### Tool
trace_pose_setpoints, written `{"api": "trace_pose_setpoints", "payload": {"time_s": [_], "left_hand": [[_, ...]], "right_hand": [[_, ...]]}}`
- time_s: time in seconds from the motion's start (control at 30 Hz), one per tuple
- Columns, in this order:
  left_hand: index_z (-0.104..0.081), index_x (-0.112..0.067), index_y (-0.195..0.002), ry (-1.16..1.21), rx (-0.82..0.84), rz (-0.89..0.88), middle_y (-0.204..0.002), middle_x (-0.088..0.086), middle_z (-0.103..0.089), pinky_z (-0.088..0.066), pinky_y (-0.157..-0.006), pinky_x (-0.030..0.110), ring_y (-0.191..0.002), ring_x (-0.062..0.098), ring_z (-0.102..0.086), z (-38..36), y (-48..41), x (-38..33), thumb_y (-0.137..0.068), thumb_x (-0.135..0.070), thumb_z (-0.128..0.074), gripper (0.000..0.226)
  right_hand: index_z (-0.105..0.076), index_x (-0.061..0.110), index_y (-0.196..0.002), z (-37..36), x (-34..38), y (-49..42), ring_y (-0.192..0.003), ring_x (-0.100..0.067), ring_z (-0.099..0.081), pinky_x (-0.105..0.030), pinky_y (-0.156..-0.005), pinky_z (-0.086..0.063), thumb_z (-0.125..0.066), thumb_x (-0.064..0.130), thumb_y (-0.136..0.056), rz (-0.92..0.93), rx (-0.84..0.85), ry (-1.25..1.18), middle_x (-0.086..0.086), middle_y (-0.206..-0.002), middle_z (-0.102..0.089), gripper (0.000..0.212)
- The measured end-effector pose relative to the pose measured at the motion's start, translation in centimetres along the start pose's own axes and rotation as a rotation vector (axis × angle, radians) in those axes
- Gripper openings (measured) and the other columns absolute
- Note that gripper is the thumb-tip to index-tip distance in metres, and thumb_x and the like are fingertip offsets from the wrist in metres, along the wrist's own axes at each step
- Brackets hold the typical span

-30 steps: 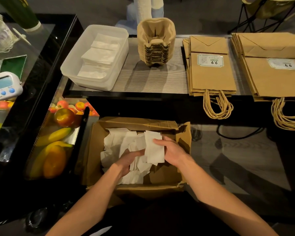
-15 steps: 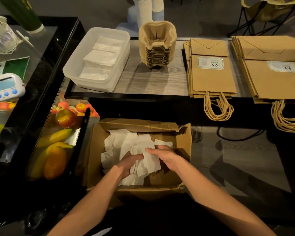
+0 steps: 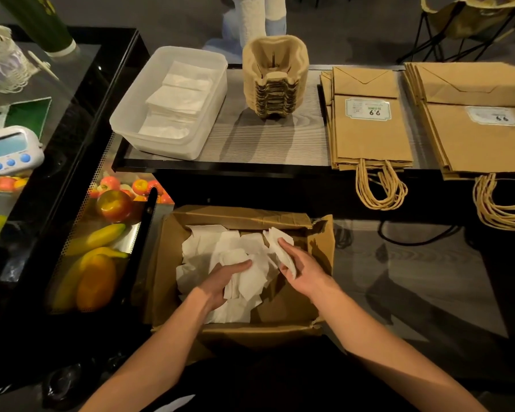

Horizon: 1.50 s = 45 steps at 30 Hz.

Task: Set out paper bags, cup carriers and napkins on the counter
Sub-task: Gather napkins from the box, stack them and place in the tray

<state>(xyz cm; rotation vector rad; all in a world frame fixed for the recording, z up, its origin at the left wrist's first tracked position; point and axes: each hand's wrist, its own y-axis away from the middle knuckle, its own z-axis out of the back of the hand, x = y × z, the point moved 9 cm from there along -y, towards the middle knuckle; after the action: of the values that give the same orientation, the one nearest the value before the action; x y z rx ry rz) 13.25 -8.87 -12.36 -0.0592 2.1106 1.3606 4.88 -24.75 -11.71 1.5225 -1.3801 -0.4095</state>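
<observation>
Where the napkins lay: loose napkins (image 3: pixel 208 254) filled the cardboard box (image 3: pixel 241 217) below the near edge of the surface (image 3: pixel 250 141), crumpled and overlapping.
Right hand: the right hand (image 3: pixel 305 270) held a small folded bunch just above the pile, its fingers curled narrowly round it.
Left hand: the left hand (image 3: pixel 220 281) gripped a drooping clump between thumb and fingers, touching the pile.
Plastic tub: the plastic tub (image 3: pixel 131 114) stood at the left of the surface, only partly filled with flat stacked napkins (image 3: pixel 179 99).
Cup carriers: the cup carriers (image 3: pixel 275 77) stood nested in one stack near the tub's right side.
Paper bags: the paper bags (image 3: pixel 369 135) lay flat further right, with a second pile (image 3: pixel 482 144) beside them. Both piles' handles hung over the edge.
Done: bags and carriers looked set out.
Left: the napkins seemed mid-transfer, with much of the box's load yet to reach the tub.
Around: a timer (image 3: pixel 9 148) and display fruit (image 3: pixel 113 205) sat at the left.
</observation>
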Motion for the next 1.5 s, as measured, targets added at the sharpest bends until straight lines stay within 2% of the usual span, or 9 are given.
{"api": "trace_pose_setpoints", "payload": {"time_s": [0.33, 0.47, 0.6, 0.73, 0.87, 1.07, 1.17, 1.33, 1.5], "left_hand": [[-0.063, -0.012, -0.131, -0.012, 0.011, -0.011, -0.12, 0.017, -0.073, -0.051, -0.105, 0.056, -0.111, 0.036, -0.071, -0.6, 0.2, -0.2, -0.091, -0.019, -0.075, 0.042], [-0.062, -0.011, -0.134, 0.029, -0.036, -0.007, -0.121, 0.018, -0.073, -0.054, -0.1, 0.056, -0.111, 0.038, -0.07, 0.3, -0.2, 0.2, -0.086, -0.02, -0.08, 0.052], [-0.057, -0.011, -0.139, 0.068, -0.091, 0.006, -0.125, 0.018, -0.071, -0.059, -0.087, 0.053, -0.112, 0.04, -0.07, 1.6, -0.7, 0.7, -0.062, -0.026, -0.098, 0.088], [-0.065, -0.011, -0.13, 0.079, -0.109, -0.015, -0.117, 0.016, -0.074, -0.058, -0.092, 0.052, -0.108, 0.037, -0.072, 1.2, -0.3, 0.3, -0.087, -0.019, -0.079, 0.046], [-0.069, -0.014, -0.117, 0.055, -0.189, -0.013, -0.101, 0.011, -0.079, -0.058, -0.087, 0.045, -0.1, 0.033, -0.072, 1.5, 0.1, 0.1, -0.094, -0.022, -0.071, 0.025], [-0.065, -0.023, -0.124, -0.065, -0.301, -0.056, -0.125, 0.006, -0.069, -0.04, -0.113, 0.057, -0.123, 0.034, -0.058, 3.4, -1.5, 0.0, -0.053, -0.049, -0.095, 0.082], [-0.069, -0.02, -0.114, -0.075, -0.266, -0.081, -0.111, 0.009, -0.074, -0.049, -0.105, 0.057, -0.111, 0.034, -0.065, 2.4, -0.9, -0.5, -0.087, -0.028, -0.078, 0.03], [-0.063, -0.015, -0.131, -0.087, -0.237, -0.074, -0.112, 0.011, -0.076, -0.059, -0.092, 0.055, -0.106, 0.035, -0.072, 2.3, -1.4, -0.7, -0.089, -0.023, -0.071, 0.043], [-0.068, -0.008, -0.123, -0.045, -0.107, -0.021, -0.112, 0.016, -0.076, -0.062, -0.069, 0.038, -0.098, 0.033, -0.075, 0.9, -0.7, -0.6, -0.097, -0.011, -0.063, 0.026]], "right_hand": [[-0.06, 0.018, -0.137, -1.8, -2.3, -0.7, -0.122, -0.033, -0.064, -0.054, -0.104, -0.051, -0.079, 0.032, -0.087, -0.05, 0.171, 0.206, -0.013, -0.132, -0.067, 0.056], [-0.064, 0.025, -0.123, -1.2, -0.8, -0.3, -0.113, -0.021, -0.064, -0.037, -0.088, -0.057, -0.078, 0.031, -0.088, 0.105, 0.025, 0.469, -0.003, -0.126, -0.068, 0.038], [-0.059, 0.034, -0.105, -0.6, 0.6, 0.4, -0.104, -0.015, -0.06, -0.03, -0.075, -0.052, -0.077, 0.032, -0.089, 0.22, -0.064, 0.427, 0.003, -0.119, -0.062, 0.024], [-0.056, 0.023, -0.133, -0.4, 1.9, 0.6, -0.106, -0.014, -0.059, -0.028, -0.072, -0.052, -0.077, 0.039, -0.088, 0.291, -0.125, 0.503, 0.002, -0.128, -0.059, 0.052], [-0.064, 0.024, -0.124, -1.0, 4.0, 1.4, -0.105, -0.015, -0.061, -0.028, -0.074, -0.052, -0.074, 0.035, -0.092, 0.409, -0.117, 0.594, 0.002, -0.122, -0.066, 0.035], [-0.064, 0.022, -0.124, -4.8, 4.5, 2.5, -0.113, -0.025, -0.066, -0.039, -0.09, -0.058, -0.077, 0.03, -0.088, 0.336, 0.21, 0.651, -0.001, -0.12, -0.071, 0.039], [-0.061, 0.018, -0.131, -6.3, 3.9, 2.7, -0.112, -0.026, -0.068, -0.039, -0.089, -0.06, -0.078, 0.027, -0.087, 0.254, 0.319, 0.71, -0.005, -0.124, -0.07, 0.048], [-0.064, 0.023, -0.117, -6.2, 3.1, 1.9, -0.104, -0.021, -0.069, -0.033, -0.08, -0.06, -0.073, 0.027, -0.093, 0.304, 0.264, 0.985, -0.002, -0.117, -0.07, 0.026], [-0.049, 0.032, -0.143, -3.9, 2.3, 0.5, -0.118, -0.019, -0.058, -0.034, -0.085, -0.058, -0.073, 0.036, -0.092, 0.354, 0.051, 1.161, 0.007, -0.137, -0.052, 0.056]]}}
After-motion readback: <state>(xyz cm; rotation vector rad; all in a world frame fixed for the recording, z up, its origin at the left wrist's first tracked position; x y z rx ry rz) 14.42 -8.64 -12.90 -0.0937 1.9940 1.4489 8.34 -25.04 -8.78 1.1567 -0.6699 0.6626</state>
